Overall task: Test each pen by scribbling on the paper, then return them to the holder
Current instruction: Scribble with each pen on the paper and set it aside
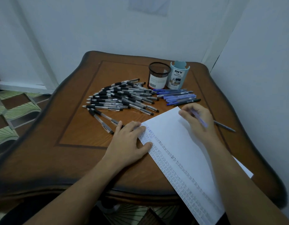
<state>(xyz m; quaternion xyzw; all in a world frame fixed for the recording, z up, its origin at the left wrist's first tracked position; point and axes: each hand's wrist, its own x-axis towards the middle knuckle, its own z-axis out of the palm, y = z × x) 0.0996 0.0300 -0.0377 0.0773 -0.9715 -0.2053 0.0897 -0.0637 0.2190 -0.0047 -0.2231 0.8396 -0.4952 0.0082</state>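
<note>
A white sheet of paper (pixel 178 137) lies slanted across the brown table, its left margin filled with rows of small scribbles. My left hand (pixel 129 142) rests flat on the paper's left edge, fingers straight. Over the paper's far right corner, my right hand (pixel 197 119) grips a light purple pen (pixel 201 121). A black mesh holder (pixel 158 75) and a pale blue holder (pixel 178 75) labelled DIY stand at the back. A heap of several black-grip clear pens (pixel 121 96) lies left of the holders. Several blue and purple pens (pixel 178 95) lie right of that heap.
Two black-grip pens (pixel 102 120) lie apart from the heap, near my left hand. A dark pen (pixel 225 126) lies on the table right of my right hand. The wooden table (pixel 75 124) stands in a corner of white walls, with patterned floor to the left.
</note>
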